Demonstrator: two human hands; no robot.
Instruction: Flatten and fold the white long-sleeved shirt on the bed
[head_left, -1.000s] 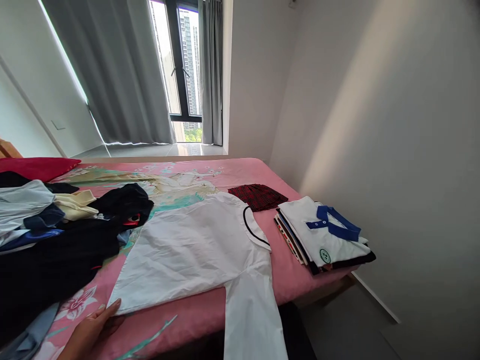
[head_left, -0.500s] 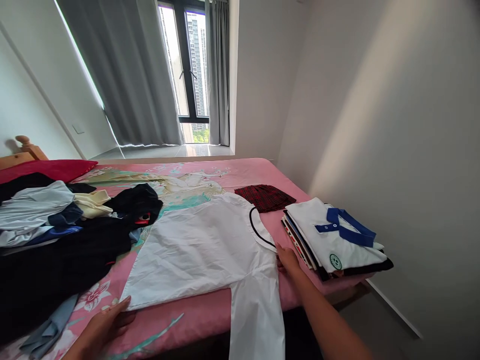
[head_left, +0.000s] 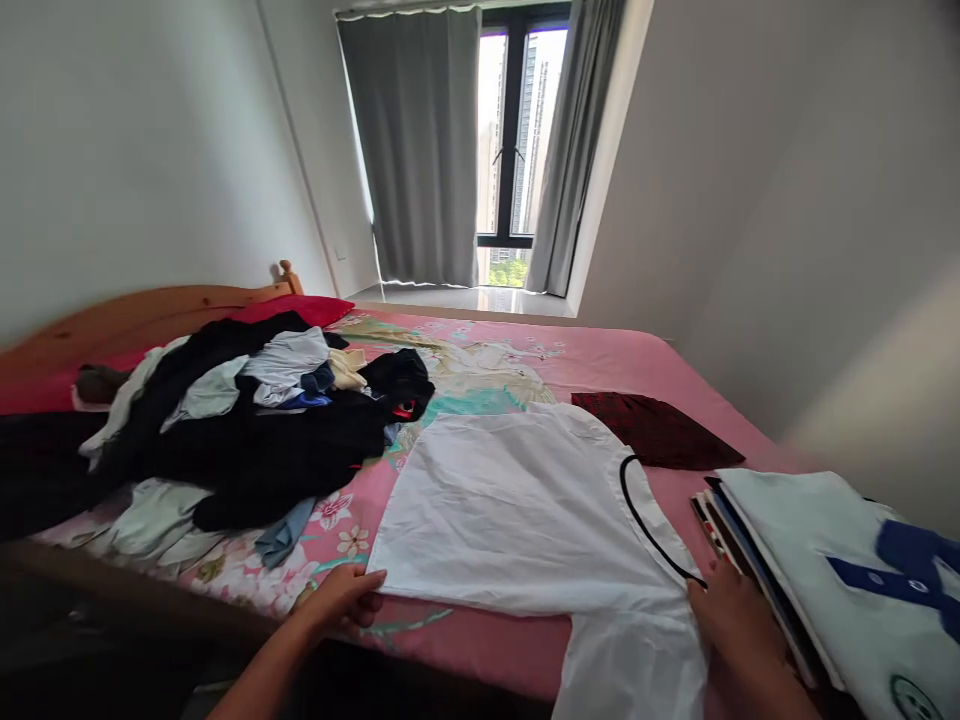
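Currently: white shirt point(head_left: 525, 510) spread flat on pink bed point(head_left: 622, 355), collar end toward the right, one sleeve point(head_left: 637, 665) hanging over the near edge. Left hand point(head_left: 341, 600) at the hem corner, fingers curled onto the fabric edge, pinching or just pressing, cannot tell which. Right hand point(head_left: 739, 620) resting flat at the shoulder beside the black-trimmed collar point(head_left: 649, 525), fingers loosely open, not gripping anything visible.

Probably a smoothing and squaring step. To do well:
- Keep both ends anchored, pull lightly apart to take out the creases across the body.
- Bring the hanging sleeve up onto the bed first; otherwise its weight drags the shoulder crooked.
- Line the near edge parallel to the bed edge; easier straight folds.
- Keep the collar flat, trim not tucked under.

Clearance: folded stack point(head_left: 832, 575), white polo with blue collar on top, just beside the right hand, nearly touching, so avoid nudging it. Red plaid piece point(head_left: 656, 430) close behind the collar. Unsorted clothes pile point(head_left: 247, 430) just left of the shirt, dark fabric near the far hem corner; keep it from creeping onto the white cloth.
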